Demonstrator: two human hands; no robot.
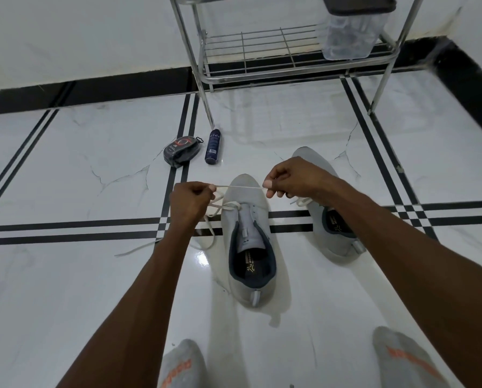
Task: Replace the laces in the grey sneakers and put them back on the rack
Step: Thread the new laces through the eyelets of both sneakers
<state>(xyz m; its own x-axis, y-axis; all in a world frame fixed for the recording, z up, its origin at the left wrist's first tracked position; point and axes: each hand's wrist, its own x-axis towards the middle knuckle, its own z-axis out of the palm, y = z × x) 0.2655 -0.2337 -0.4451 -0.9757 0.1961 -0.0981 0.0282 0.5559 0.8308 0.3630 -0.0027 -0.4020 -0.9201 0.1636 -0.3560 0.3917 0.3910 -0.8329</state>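
A grey sneaker [252, 242] stands on the white floor in front of me, toe pointing away. A white lace [238, 187] runs taut above its toe between my two hands. My left hand [190, 201] pinches one end of that stretch, and my right hand [293, 179] pinches the other. More of the lace crosses at the lowest eyelets and trails loose on the floor to the left. The second grey sneaker [335, 219] sits to the right, partly hidden by my right forearm, with its lace showing near the tongue.
A metal wire rack [262, 49] stands by the far wall with a clear plastic container [349, 35] on its lower shelf. A dark polish sponge case [179, 150] and a dark spray bottle [213, 147] lie on the floor. My socked feet [182, 365] are at the bottom edge.
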